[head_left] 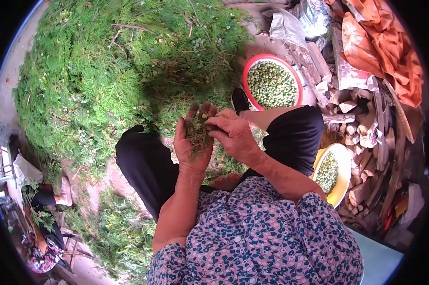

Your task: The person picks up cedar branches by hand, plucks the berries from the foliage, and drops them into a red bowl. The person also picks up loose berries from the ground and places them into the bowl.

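Note:
My left hand (pixel 193 145) is cupped, palm up, with its fingers extended. A loose bunch of green and brownish conifer bits (pixel 195 133) lies across its palm and fingers. Over it, my right hand (pixel 234 135) pinches with thumb and forefinger at the left fingertips. A tiny pale green seed cone (pixel 205 116) shows at that pinch, partly hidden by the fingers. Beyond both hands spreads a large heap of green conifer branches (pixel 91 71), reaching close to my knees.
A red-rimmed basin (pixel 246 78) of small green cones stands ahead to the right. Beside my right knee is a yellow basin (pixel 345 166) with more cones. Split firewood (pixel 366 128) and an orange tarp (pixel 381 57) line the right. Another person (pixel 43 237) sits at lower left holding a sprig.

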`<state>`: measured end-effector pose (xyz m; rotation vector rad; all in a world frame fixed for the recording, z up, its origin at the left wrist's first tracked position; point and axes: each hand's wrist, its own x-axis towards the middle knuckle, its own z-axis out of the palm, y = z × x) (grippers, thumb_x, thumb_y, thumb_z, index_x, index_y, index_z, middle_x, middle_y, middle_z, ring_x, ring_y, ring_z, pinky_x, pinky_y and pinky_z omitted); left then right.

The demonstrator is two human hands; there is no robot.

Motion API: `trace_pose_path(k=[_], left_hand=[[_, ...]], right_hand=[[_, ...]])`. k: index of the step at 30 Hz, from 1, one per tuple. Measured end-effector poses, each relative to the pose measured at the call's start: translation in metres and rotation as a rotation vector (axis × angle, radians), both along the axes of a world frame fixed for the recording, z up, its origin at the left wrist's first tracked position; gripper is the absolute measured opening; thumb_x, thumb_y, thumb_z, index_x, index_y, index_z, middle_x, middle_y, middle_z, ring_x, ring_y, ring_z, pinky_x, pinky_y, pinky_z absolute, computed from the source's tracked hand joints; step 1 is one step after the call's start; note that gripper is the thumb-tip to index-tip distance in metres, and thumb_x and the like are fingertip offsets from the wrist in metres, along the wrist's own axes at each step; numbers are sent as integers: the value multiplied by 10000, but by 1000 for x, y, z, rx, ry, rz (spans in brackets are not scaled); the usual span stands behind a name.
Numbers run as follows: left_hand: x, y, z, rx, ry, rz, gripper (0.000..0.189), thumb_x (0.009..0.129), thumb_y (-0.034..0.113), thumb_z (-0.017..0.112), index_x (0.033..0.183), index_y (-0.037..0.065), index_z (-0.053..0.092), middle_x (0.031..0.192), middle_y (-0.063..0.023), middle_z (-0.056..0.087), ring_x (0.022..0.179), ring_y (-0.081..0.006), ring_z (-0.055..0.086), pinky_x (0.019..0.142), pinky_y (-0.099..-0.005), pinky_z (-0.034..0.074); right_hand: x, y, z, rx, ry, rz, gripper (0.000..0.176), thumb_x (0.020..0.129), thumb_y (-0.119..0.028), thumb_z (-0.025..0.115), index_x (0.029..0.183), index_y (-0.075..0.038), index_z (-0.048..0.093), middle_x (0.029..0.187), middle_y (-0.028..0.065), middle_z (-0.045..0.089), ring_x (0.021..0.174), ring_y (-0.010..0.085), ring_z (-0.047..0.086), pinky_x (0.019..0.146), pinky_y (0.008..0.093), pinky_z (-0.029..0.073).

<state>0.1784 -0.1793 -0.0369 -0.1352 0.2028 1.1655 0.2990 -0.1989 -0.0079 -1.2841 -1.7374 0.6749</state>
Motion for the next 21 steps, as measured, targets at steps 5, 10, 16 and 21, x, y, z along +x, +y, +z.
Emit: trace_pose_path(k=[5,10,16,21], left_hand=[[-2,1,0,42,-11,-7,450,932,354,280,1232,28,359,1262,-201,401,1193,-344,367,990,-449,330],[-1,-1,10,-9,18,-23,441,934,336,272,1234,27,366,1259,-190,409,1177,-317,395,965,-425,361],[1,-1,7,20,59,-60,429,933,320,286,1205,10,406,1237,-183,435,1136,-278,437,968,-399,359],[0,-2,4,-20,31,-50,436,930,323,294,1216,5,382,1247,-178,422,1158,-287,415,978,-406,341]], right_hand=[[9,1,2,-143,165,-38,196,708,8,593,901,-10,568,813,107,538,748,222,562,615,302,441],[15,9,13,-355,552,-104,128,747,-6,573,874,-21,583,799,68,530,678,124,540,559,262,429],[5,17,-3,32,-86,-51,180,739,-26,599,919,-24,597,797,83,516,718,186,527,613,277,420],[8,19,5,-35,14,-83,171,736,-38,594,906,-25,582,764,80,549,683,198,543,591,294,426]])
